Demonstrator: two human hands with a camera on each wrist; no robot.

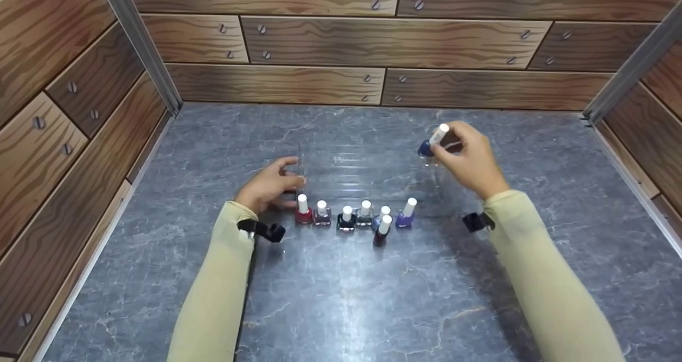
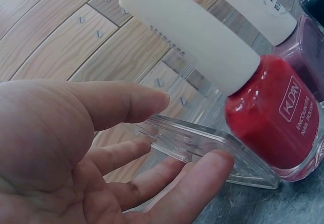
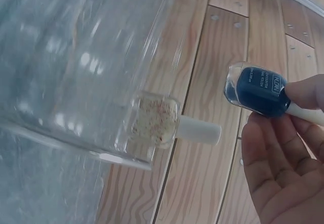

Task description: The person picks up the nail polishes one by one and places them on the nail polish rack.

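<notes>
My right hand [image 1: 471,157] pinches the white cap of a dark blue nail polish bottle [image 3: 260,89], raised at the right end of a clear plastic rack [image 1: 341,176]. In the right wrist view a pale, speckled nail polish bottle [image 3: 154,120] with a white cap is by the rack's wall, apart from the blue one. My left hand [image 1: 272,183] grips the rack's left side panel [image 2: 202,140] between thumb and fingers. Close to those fingers stands a red nail polish bottle [image 2: 276,117]; a mauve one [image 1: 322,216] is beside it.
Along the rack's front edge stand more white-capped bottles: dark green [image 1: 347,222], grey [image 1: 365,217], lilac [image 1: 377,223] and purple [image 1: 405,219]. A very dark one [image 1: 380,238] is nearer me. Wood-patterned walls [image 1: 282,85] surround the grey marbled tabletop [image 1: 341,308].
</notes>
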